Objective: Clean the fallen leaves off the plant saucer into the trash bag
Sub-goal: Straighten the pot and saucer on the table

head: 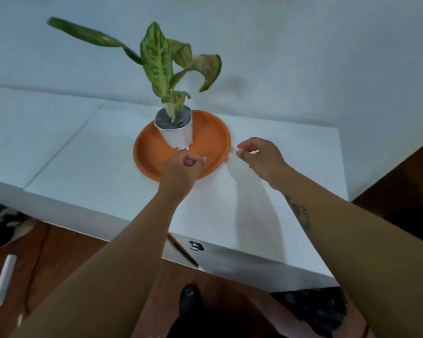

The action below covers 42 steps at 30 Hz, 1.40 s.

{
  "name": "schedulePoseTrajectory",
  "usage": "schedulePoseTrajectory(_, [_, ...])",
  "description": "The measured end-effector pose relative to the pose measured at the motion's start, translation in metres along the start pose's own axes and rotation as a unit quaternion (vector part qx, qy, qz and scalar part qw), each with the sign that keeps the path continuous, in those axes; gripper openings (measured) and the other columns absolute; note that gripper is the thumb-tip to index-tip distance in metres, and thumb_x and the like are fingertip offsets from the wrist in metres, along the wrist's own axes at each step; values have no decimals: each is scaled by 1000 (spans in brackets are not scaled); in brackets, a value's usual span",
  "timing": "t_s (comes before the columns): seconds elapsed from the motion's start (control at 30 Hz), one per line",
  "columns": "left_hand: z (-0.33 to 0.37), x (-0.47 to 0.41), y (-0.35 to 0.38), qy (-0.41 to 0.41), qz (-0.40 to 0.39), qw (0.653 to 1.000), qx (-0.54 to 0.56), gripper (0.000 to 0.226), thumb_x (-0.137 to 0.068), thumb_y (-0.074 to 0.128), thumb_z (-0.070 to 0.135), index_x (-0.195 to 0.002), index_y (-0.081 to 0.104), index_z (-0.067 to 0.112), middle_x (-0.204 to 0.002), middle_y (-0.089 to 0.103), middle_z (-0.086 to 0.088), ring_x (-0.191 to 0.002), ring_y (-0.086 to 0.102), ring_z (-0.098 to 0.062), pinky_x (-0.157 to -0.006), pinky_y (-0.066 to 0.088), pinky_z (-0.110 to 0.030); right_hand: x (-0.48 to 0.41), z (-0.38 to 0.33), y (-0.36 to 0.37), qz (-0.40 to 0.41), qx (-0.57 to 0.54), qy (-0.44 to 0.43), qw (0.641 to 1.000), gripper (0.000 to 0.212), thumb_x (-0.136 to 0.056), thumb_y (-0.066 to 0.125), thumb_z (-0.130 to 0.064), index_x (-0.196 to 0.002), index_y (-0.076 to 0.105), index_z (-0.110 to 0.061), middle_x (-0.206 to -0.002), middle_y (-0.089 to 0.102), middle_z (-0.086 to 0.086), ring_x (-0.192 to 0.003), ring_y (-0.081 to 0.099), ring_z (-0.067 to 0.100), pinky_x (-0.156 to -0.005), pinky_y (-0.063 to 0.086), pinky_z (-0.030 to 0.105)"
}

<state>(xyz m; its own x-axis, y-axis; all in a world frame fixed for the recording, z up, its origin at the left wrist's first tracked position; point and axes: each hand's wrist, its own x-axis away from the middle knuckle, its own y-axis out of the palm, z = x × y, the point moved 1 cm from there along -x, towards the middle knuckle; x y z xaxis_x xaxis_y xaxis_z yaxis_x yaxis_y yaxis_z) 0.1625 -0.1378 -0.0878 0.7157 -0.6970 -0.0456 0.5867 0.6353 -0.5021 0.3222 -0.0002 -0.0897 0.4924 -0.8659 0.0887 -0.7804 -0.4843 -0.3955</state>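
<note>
White cabinet top (108, 152), set against a pale wall; wood floor below its front edge. The orange saucer (213, 140) is the landmark, sitting mid-surface toward the back.

Plant (156, 62): rises from the saucer's far-left part, several long green leaves, two of them browned and curling at the right.

White trash bag (232, 203): thin and translucent, hard to make out against the top. It spreads from the saucer's right rim toward the near edge of the cabinet.

White pot (177, 134): stands upright on the saucer, off-centre toward the back left, dark soil inside.

Left hand (181, 172): over the saucer's near rim, fingers curled into a loose fist, thumb pressed against them. Whether anything is pinched inside, cannot tell.

Right hand (261, 159): just right of the saucer, fingers bent and pinching the bag's upper edge, lifting it beside the rim.

Saucer's visible floor shows bare orange; no loose leaves made out, though the left hand covers the near part.

Small dark latch (195, 245) on the cabinet front, below the saucer.
</note>
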Motion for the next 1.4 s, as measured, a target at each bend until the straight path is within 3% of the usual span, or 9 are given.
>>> schedulePoseTrajectory(0.1, [-26,-17,-39,-3,9,998,-65,18,-85,75,29,-87,71,12,-70,62,11,-66,57,-3,-60,40,-8,-12,-12,37,-33,95,-68,993,25,-84,70,-27,-108,69,-22,-102,57,-8,-102,55,16,-91,45,28])
schedulePoseTrajectory(0.17, [-44,-34,-63,21,13,993,-119,22,-83,75,32,-93,72,13,-85,68,5,-79,62,-10,-67,39,-7,-19,-13,56,-59,173,-94,979,42,-78,73,-38,-117,65,-23,-117,56,-1,-115,50,21,-100,41,31])
schedulePoseTrajectory(0.3, [-75,-68,-90,82,14,970,-230,56,-73,82,42,-117,66,12,-121,61,-15,-113,55,-36,-97,41,-35,-20,-1,74,-43,273,-111,955,54,-77,69,-55,-123,62,-27,-138,48,-4,-134,30,24,-107,26,29])
schedulePoseTrajectory(0.43, [-96,-91,-101,85,-78,969,-220,95,-66,73,73,-138,48,16,-147,48,-8,-136,44,-31,-111,41,-47,-24,16,79,-17,310,-135,941,48,-82,50,-64,-117,64,-33,-144,45,-10,-144,25,14,-120,12,29])
schedulePoseTrajectory(0.57, [-106,-103,-99,87,-147,957,-233,112,-65,64,83,-153,28,22,-164,21,0,-148,27,-26,-116,34,-51,-26,27,80,-20,352,-113,929,52,-85,38,-66,-123,58,-36,-149,41,-16,-147,21,13,-121,15,38])
schedulePoseTrajectory(0.87, [-86,-110,-61,152,-179,946,-224,107,-73,71,66,-154,26,13,-167,10,-3,-153,14,-23,-120,27,-46,2,26,54,32,380,-115,917,45,-96,42,-44,-130,57,-18,-154,37,-3,-146,21,6,-122,1,28])
schedulePoseTrajectory(1.03, [-69,-120,-37,170,-201,936,-235,108,-75,69,66,-156,21,13,-167,10,-3,-153,16,-25,-120,27,-45,7,37,41,81,382,-86,917,61,-96,28,-50,-138,51,-11,-156,35,-1,-148,17,8,-123,7,37])
schedulePoseTrajectory(1.3, [-36,-149,-13,195,-168,946,-196,105,-66,67,76,-149,35,20,-148,47,-2,-140,39,-25,-110,42,-47,6,46,44,155,360,-93,915,54,-100,29,-44,-138,50,-13,-153,40,1,-147,24,11,-121,18,39])
schedulePoseTrajectory(1.4, [-14,-162,2,185,-200,951,-144,114,-60,75,74,-150,31,19,-153,42,-1,-143,35,-22,-115,36,-43,5,51,45,156,371,-84,912,55,-100,26,-45,-140,47,-16,-153,39,0,-147,22,11,-120,20,39])
